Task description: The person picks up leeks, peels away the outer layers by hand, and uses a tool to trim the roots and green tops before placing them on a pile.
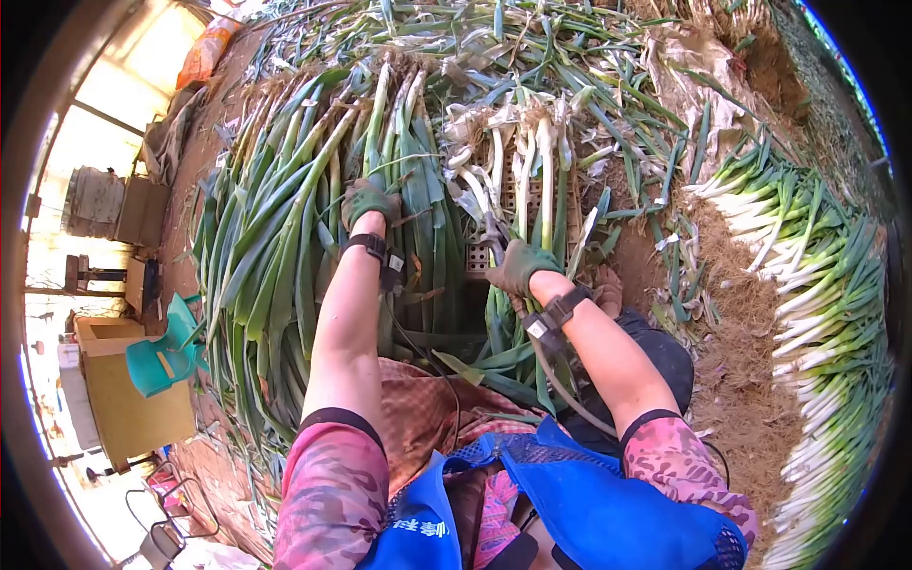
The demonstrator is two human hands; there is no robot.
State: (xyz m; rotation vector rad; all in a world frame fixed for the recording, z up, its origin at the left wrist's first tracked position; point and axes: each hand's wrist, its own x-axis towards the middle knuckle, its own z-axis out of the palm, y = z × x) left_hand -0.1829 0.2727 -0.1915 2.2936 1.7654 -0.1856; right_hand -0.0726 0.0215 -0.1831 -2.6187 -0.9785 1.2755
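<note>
My left hand (370, 201), in a green glove, is closed around the stalk of a leek (377, 123) at the edge of a big pile of leeks (285, 199). My right hand (522, 268), also gloved in green, grips a spray gun (495, 233) with a dark nozzle; a grey hose (556, 370) trails from it towards my lap. The nozzle points away from me, at several white-stemmed leeks (544, 176) lying over a perforated crate (480, 255). My fingers hide most of the gun's handle.
On the right, trimmed leeks (807, 313) lie in a long row beside heaped roots (731, 361). Loose leaves and peelings (456, 43) cover the ground ahead. A turquoise plastic chair (166, 351) and a wooden cabinet (133, 399) are at the left.
</note>
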